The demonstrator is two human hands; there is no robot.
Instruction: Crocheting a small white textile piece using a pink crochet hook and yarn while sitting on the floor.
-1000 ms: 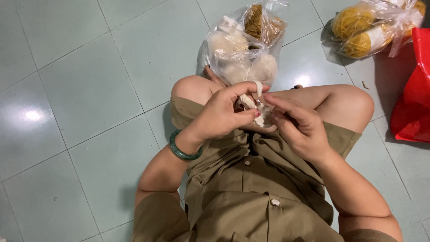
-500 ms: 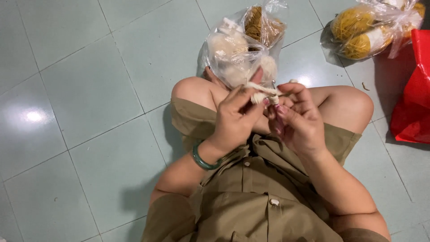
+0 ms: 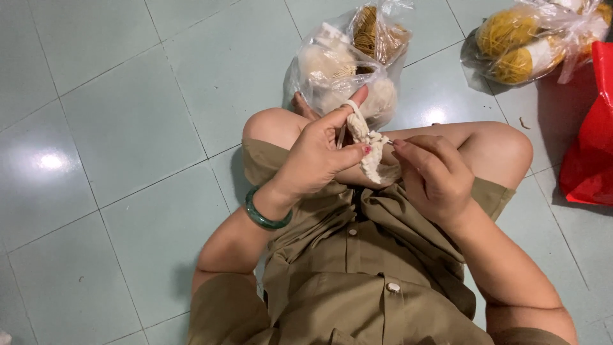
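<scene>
I sit on a tiled floor with my knees apart. My left hand point(image 3: 322, 150), with a green bangle point(image 3: 263, 216) on its wrist, pinches a small cream crocheted piece point(image 3: 369, 153) and has cream yarn looped over the raised forefinger. My right hand point(image 3: 434, 176) is closed right beside the piece, its fingertips at the piece's edge; a thin hook seems to be in it, but it is mostly hidden. Both hands hover above my lap, over an olive button-up garment point(image 3: 357, 268).
A clear plastic bag point(image 3: 332, 67) with cream and tan yarn balls lies just beyond my knees. Another clear bag point(image 3: 523, 38) with yellow yarn lies at the top right. A red plastic bag point(image 3: 590, 147) is at the right edge. Pale green floor tiles point(image 3: 115, 128) spread left.
My left hand has dropped and turned slightly, its forefinger now raised with the yarn loop. The right hand has moved down and a little right. The crocheted piece hangs lower between them.
</scene>
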